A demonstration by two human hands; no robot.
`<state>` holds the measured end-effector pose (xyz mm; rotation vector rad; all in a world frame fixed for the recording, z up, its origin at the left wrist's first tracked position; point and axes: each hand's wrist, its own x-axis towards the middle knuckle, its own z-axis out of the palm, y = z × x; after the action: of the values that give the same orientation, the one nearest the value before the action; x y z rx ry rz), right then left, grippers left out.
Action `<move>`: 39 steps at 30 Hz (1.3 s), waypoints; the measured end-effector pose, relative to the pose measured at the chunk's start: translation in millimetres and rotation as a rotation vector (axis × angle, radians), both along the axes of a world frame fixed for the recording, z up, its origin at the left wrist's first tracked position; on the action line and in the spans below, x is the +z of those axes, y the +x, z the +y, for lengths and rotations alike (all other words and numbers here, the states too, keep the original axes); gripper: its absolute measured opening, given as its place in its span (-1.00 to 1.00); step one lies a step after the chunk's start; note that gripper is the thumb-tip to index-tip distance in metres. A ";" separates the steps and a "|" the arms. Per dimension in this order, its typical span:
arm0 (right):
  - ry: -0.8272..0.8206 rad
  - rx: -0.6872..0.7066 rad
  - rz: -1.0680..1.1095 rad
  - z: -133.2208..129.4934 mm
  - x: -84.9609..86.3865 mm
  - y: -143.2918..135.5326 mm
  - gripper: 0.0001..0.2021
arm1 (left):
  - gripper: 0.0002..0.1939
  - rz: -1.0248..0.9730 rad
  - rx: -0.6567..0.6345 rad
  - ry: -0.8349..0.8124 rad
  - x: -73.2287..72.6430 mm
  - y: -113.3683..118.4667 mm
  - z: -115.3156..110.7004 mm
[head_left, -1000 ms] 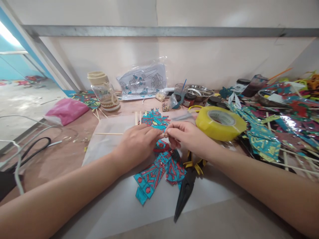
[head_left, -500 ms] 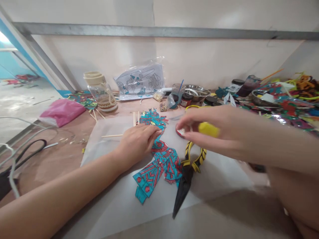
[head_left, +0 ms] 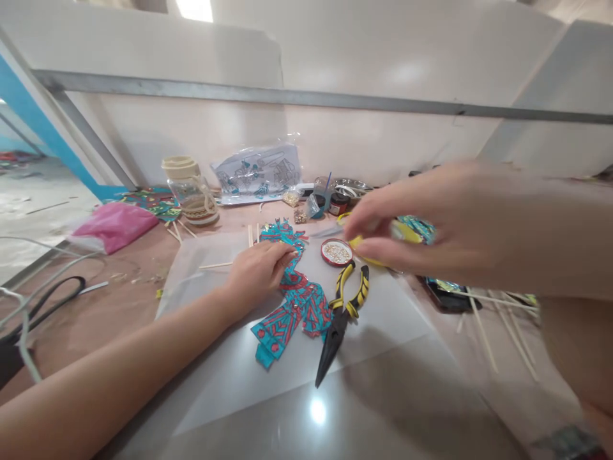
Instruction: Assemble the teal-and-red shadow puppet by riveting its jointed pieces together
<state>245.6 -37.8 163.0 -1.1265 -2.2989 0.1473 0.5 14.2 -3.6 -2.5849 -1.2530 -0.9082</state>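
A turquoise-and-red jointed cut-out figure (head_left: pixel 287 313), dotted with small metal studs, lies on a white sheet (head_left: pixel 215 383). My left hand (head_left: pixel 256 271) rests over its upper left side, thumb and forefinger closed together at its edge; the exact grip is partly hidden. My right hand (head_left: pixel 407 223), blurred by motion, hovers to the right with thumb and fingers apart and nothing visible between them. Just left of its fingertips sits a red-rimmed lid (head_left: pixel 336 252) holding small gold pieces. Below the lid are yellow-and-black long-nose pliers (head_left: pixel 341 313), jaws toward me.
A clear bottle (head_left: pixel 191 195), a bagged drawing (head_left: pixel 258 172) and small jars (head_left: pixel 339 203) stand along the back. Thin sticks (head_left: pixel 502 319) lie at right. A pink bag (head_left: pixel 112 227), black-handled scissors (head_left: pixel 57 300) and white cables (head_left: pixel 22 326) are at left.
The view has shifted, bringing the sticks at right into sight. My right hand has moved right, off the lid it partly covered. My left hand stays on the figure.
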 end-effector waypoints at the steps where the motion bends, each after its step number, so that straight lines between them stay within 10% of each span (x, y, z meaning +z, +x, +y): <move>1: -0.019 0.074 -0.111 -1.7 -8.7 -17.3 -0.90 | -0.74 -0.017 -0.022 0.022 0.5 -0.1 -0.8; 7: -0.096 0.026 0.058 44.9 -116.9 -39.3 -0.91 | -0.75 -0.027 -0.098 0.036 1.5 -0.9 -2.9; 10: -0.094 0.040 0.101 51.5 -142.7 -39.8 -0.89 | -0.75 -0.020 -0.097 0.022 0.0 -1.1 -2.4; 30: -0.065 0.112 0.209 43.2 -159.7 -43.8 -0.92 | -0.78 0.085 -0.167 0.164 -2.2 1.4 -3.1; 39: -0.561 0.060 0.493 41.0 -153.5 -50.2 -0.94 | -0.84 0.184 -0.186 0.271 -0.1 -2.4 -6.9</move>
<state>195.4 3.2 9.5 -1.1152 -1.8832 1.0247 -1.9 7.3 -3.8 -2.5261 -0.7936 -0.7848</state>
